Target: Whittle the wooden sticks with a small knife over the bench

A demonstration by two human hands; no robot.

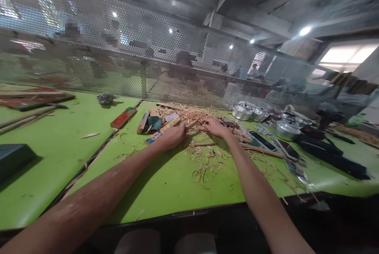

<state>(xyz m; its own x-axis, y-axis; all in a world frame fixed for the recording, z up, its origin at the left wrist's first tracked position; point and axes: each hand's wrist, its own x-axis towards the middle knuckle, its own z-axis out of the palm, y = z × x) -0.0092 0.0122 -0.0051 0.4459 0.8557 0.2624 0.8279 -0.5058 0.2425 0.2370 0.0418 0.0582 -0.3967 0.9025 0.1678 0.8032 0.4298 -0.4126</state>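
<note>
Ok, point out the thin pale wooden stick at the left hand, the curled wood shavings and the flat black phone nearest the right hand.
Wooden stick (191, 124): head view, shaft's middle.
Wood shavings (192, 115): head view, main pile.
Phone (262, 141): head view, dark screen.

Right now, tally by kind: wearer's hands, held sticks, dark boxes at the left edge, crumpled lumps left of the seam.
Hands, left hand and right hand: 2
Stick: 1
Dark box: 1
Crumpled lump: 1
Total: 5
</note>
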